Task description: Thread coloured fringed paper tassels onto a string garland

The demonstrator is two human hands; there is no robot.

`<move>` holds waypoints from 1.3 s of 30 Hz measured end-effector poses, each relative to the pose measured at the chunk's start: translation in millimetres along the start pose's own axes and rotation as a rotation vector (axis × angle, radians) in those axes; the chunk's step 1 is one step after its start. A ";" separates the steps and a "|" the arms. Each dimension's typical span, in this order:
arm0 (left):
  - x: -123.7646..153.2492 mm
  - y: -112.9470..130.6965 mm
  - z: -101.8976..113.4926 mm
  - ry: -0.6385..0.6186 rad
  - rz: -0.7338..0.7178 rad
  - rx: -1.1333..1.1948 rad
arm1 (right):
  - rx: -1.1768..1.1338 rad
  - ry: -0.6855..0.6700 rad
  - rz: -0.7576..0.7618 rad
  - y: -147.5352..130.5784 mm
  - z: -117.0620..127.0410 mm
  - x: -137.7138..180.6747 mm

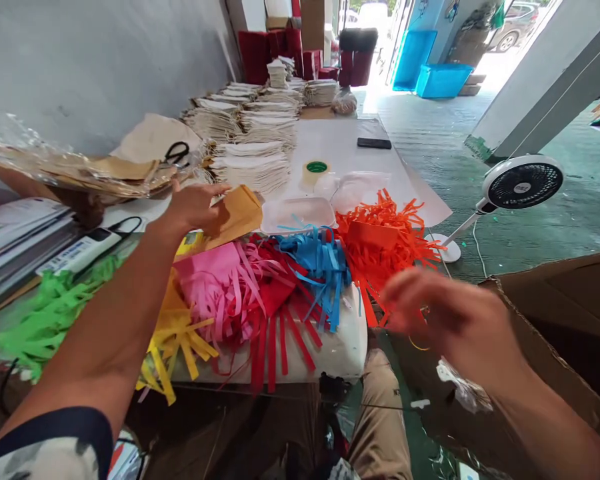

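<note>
My left hand (193, 208) is closed on a folded piece of brown kraft paper (240, 215), above the pink fringed strips (220, 273). Beside that pink bundle lie yellow strips (180, 340), dark red strips (280, 300) and blue strips (320, 260). Motion smears my right hand (445, 317), which is over the table's right front edge, close to the orange strips (380, 233); its fingers cannot be made out clearly. A thin yellow loop (420, 345) shows just below it. Green strips (55, 307) lie left of my left forearm.
A white tray (297, 215), a tape roll (316, 172) and a phone (374, 143) sit on the table. Stacked cream bundles (250, 160) stand behind. Scissors (177, 153) lie left on plastic-wrapped paper. A fan (523, 183) and an open cardboard box (555, 320) are at right.
</note>
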State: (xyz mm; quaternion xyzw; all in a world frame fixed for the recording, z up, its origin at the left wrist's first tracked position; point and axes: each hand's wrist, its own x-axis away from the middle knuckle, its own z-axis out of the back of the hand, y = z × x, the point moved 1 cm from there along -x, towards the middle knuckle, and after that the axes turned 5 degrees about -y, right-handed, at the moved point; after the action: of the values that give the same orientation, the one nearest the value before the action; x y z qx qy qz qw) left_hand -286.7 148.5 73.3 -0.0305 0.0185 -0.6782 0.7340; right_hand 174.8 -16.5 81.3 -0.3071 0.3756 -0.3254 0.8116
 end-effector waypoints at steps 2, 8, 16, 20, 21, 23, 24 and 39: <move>2.0 6.3 -5.3 0.072 -0.025 0.066 | 0.266 0.179 -0.037 43.9 4.6 -32.5; 26.6 82.7 -0.9 0.284 -0.368 0.399 | 0.677 0.102 -0.226 153.1 4.9 -83.8; 62.8 206.9 -25.8 0.104 -0.526 0.947 | 0.538 0.021 -0.098 153.5 23.4 -78.6; 56.8 234.6 -38.5 0.053 -0.449 1.048 | 0.472 -0.055 -0.052 148.9 29.1 -73.0; 53.6 239.3 -41.6 0.036 -0.443 1.090 | 0.464 -0.045 -0.053 148.7 28.9 -72.1; 47.2 246.8 -48.0 0.000 -0.437 1.172 | 0.454 -0.010 -0.063 148.6 27.6 -70.9; 44.4 249.7 -51.2 -0.013 -0.430 1.207 | 0.452 0.004 -0.067 148.5 26.9 -70.6; 50.4 261.9 -55.3 0.057 -0.366 1.153 | 0.014 0.131 -0.260 155.2 24.3 -65.4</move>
State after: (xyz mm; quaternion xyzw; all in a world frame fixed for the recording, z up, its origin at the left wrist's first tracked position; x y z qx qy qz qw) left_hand -26.1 117.7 0.6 0.3878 -0.3378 -0.6948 0.5027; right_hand 207.4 132.3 5.6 -0.3259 0.3825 -0.4498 0.7384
